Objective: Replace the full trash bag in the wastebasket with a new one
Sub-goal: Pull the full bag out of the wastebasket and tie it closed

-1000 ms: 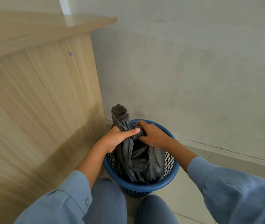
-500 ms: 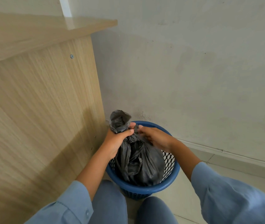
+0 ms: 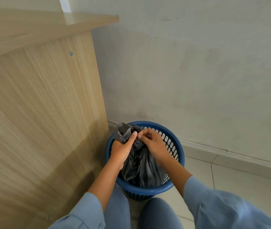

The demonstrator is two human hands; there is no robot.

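The upright trash bag in the wastebasket is gripped at its gathered neck by the left hand and pinched by the right hand; the desk panel stands close on the left.

Tight corner at lower centre

We see the desk panel hemming the wastebasket leftward, wall behind; open floor lies lower right.

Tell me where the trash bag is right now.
In the head view the bag sits inside the blue basket at lower centre, beside the desk panel, its gathered neck held by the left hand and right hand.
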